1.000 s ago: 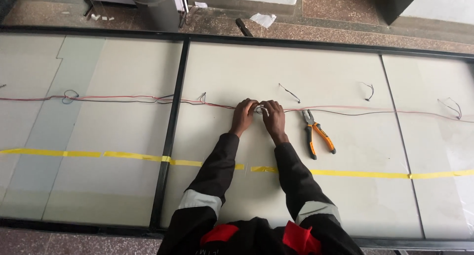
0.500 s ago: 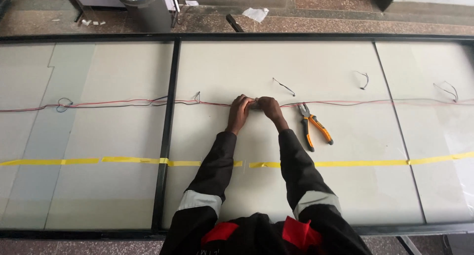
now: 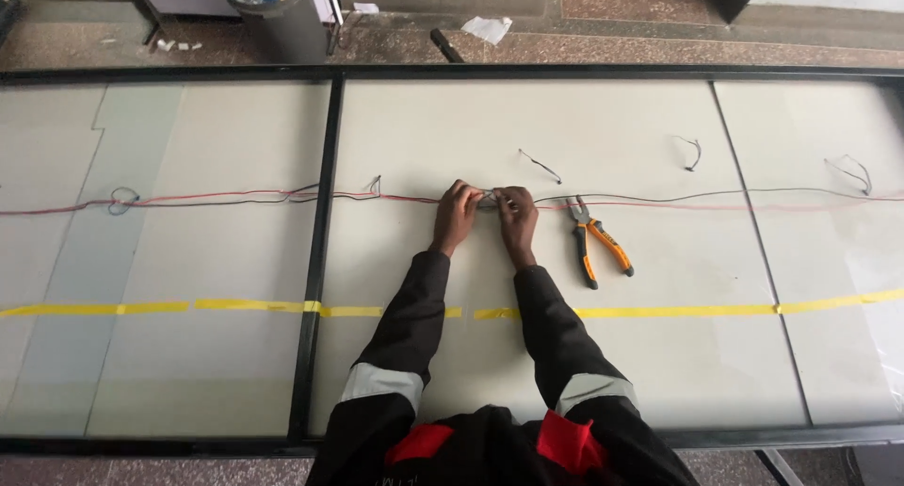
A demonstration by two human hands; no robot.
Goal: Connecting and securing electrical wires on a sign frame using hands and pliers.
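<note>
Place: a workshop or assembly floor, by the look of it.
Work surface: a long pale panel (image 3: 612, 119) in black frames, divided into 3 sections, with a yellow tape line (image 3: 678, 310) running across it.
Materials: thin red and black wires (image 3: 235, 199) strung along the panel, plus short wire offcuts (image 3: 539, 164).
Tools: orange-handled pliers (image 3: 593, 241) lying on the surface.
Clothing: dark work jacket with reflective sleeve bands (image 3: 381, 384).
Surroundings: speckled stone floor (image 3: 612, 43), a full waste bin (image 3: 273, 20), scattered scraps.
</note>
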